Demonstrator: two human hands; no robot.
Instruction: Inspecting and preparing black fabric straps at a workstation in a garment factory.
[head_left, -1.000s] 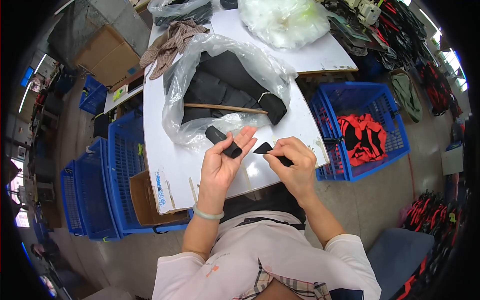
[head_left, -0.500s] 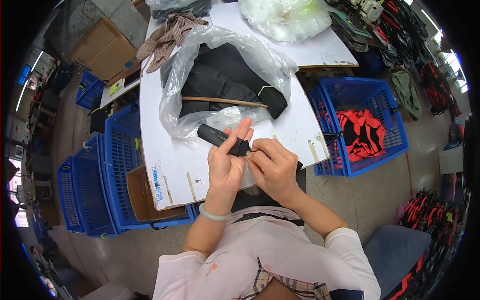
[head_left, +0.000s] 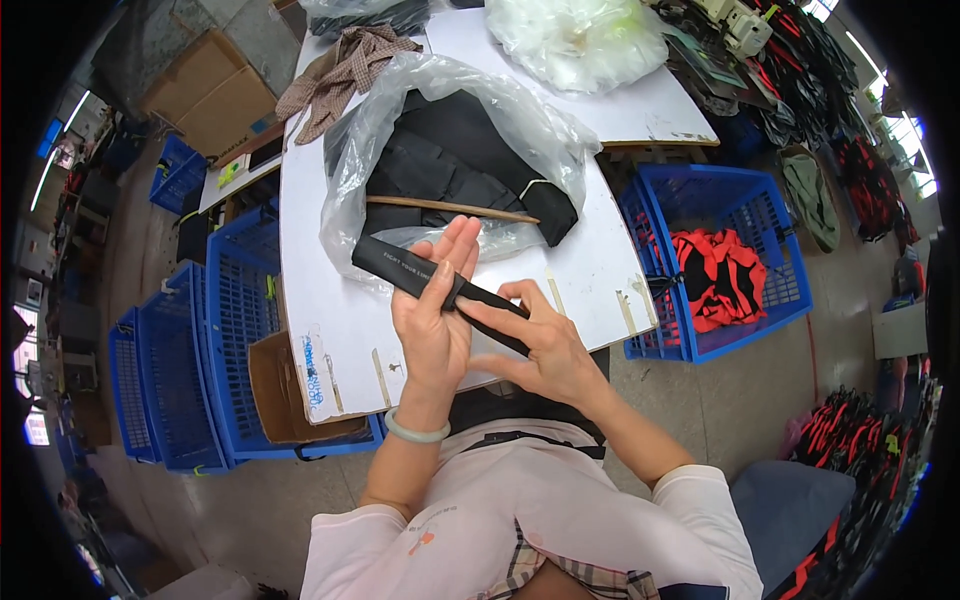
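Note:
A long, flat black fabric sleeve (head_left: 395, 265) with small pale printing slants across both hands above the table's near edge. My left hand (head_left: 428, 325), palm up with the fingers stretched, pins it under the thumb. The lower right part of the sleeve runs into my right hand (head_left: 555, 355), whose fingers hold it from the right. Just beyond lies a clear plastic bag (head_left: 345, 215), its mouth spread around black fabric pieces (head_left: 430, 150). A thin wooden stick (head_left: 450, 206) rests across them, its right end near a tied black bundle (head_left: 556, 214).
The white table (head_left: 345, 370) carries a checked cloth (head_left: 340, 75) and another plastic bag (head_left: 575, 45) farther back. Blue crates (head_left: 240, 300) and a cardboard box (head_left: 275, 385) stand at the left. On the right, a blue crate (head_left: 790, 270) holds red and black pieces (head_left: 725, 280).
More of the black sleeve now shows, stretched out between both hands, with its upper end farther left. My right hand has shifted slightly toward me and opened from its tight pinch.

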